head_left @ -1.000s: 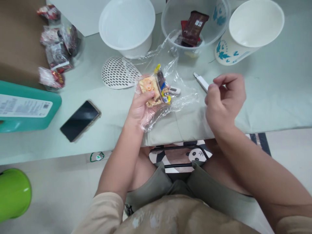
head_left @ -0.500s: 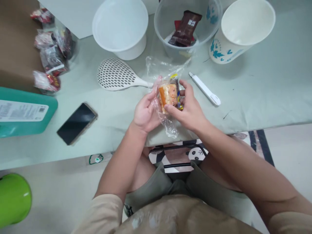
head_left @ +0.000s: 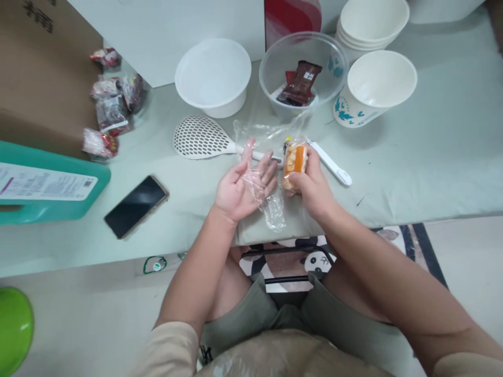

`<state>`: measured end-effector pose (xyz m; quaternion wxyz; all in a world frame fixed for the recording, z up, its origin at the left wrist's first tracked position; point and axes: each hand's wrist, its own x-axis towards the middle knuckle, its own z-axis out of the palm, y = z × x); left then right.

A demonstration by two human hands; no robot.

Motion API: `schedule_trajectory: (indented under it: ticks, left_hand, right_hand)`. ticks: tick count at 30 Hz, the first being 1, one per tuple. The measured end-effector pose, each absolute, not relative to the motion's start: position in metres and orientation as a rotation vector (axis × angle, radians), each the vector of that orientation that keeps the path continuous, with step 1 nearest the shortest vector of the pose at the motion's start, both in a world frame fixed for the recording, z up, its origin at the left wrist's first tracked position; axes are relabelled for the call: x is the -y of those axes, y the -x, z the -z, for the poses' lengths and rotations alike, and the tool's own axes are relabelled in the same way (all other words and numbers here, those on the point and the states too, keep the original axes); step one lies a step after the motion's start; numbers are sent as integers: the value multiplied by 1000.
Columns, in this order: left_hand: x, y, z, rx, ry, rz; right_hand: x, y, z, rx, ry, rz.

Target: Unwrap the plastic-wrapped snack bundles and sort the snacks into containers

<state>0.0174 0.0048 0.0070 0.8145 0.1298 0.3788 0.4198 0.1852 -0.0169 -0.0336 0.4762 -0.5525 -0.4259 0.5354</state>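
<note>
My right hand (head_left: 312,186) is closed around a wrapped snack (head_left: 294,166), tan and lumpy with an orange band, in clear film. A bit of yellow shows just above it, its source mostly hidden. My left hand (head_left: 245,186) lies palm up with its fingers spread, and a crumpled clear plastic bag (head_left: 274,209) drapes over and beside them. Behind the fingers runs the handle of a white slotted skimmer (head_left: 204,137). To the right of the snack, a white slim utility knife (head_left: 332,165) lies on the table, its upper end close to my right hand.
At the back stand a white bowl (head_left: 214,78), a clear tub (head_left: 265,78) with dark wrapped snacks (head_left: 302,82) and paper cups (head_left: 375,89). Leftward are a phone (head_left: 136,207), a green jug (head_left: 92,180) and several wrapped packets (head_left: 113,112). The table's front edge (head_left: 220,250) is near my lap.
My right hand has drawn the snack rightward, away from my left hand, and turned it. My left hand's fingers have spread apart. The view has shifted, bringing more of the table's back into sight.
</note>
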Motion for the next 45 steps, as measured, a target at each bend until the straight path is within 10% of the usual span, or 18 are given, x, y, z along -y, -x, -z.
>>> schedule_trajectory:
  ticks: [16, 35, 45]
  left_hand:
    - [-10, 17, -5, -748, -339, -1258]
    - [-21, 21, -18, -701, -286, -1142]
    - [-13, 11, -9, -737, -368, -802]
  right_hand:
    - [5, -198, 7, 698, 1041, -1398]
    - [-79, -224, -49, 1571, 1488, -360]
    - [28, -194, 17, 768, 1272, -1550]
